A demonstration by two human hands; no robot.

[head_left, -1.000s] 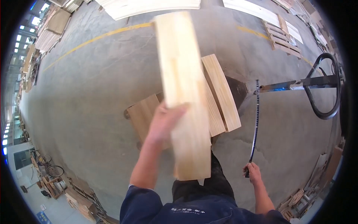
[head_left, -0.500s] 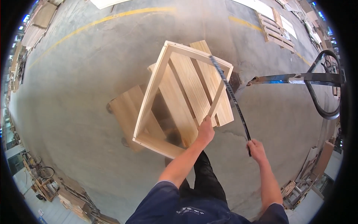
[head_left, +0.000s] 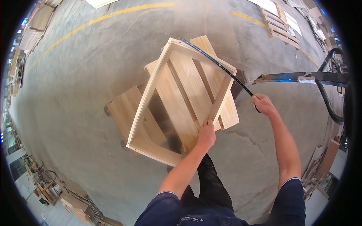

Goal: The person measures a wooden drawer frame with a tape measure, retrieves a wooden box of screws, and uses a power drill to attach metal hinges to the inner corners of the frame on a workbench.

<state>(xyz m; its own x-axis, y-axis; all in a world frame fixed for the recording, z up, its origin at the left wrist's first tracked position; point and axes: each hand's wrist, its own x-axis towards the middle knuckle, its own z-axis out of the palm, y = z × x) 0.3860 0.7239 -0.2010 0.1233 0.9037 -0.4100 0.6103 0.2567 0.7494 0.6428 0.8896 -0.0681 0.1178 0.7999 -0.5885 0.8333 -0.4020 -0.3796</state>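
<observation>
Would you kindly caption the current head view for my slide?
Left hand gripping a wooden frame, right hand holding a dark strip over its far side.

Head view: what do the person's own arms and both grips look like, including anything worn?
The short sleeves are navy blue, pale-edged at the cuffs. Below them, both forearms are bare. The left grip and right grip are ungloved hands; no watch or bracelet shows.
</observation>
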